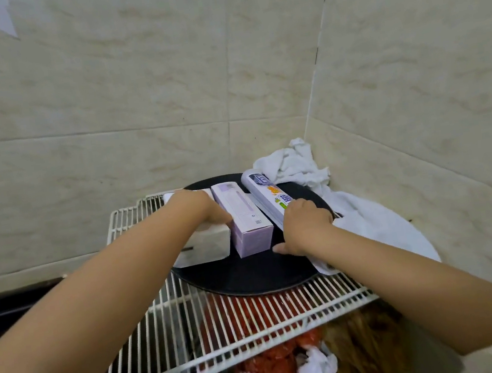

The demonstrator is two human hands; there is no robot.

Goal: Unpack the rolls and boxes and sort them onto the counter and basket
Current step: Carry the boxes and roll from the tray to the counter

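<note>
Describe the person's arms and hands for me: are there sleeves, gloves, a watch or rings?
Both arms are bare as far as the head view shows, with no sleeves. The left hand and the right hand wear no gloves. No watch, bracelet or strap shows on either wrist, and no ring shows on the fingers in view, though some fingers are hidden.

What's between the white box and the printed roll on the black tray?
Head view: the purple box lies between the white box and the printed roll, lengthwise, on the black tray.

Two bare forearms (no sleeves), unadorned wrists
</note>
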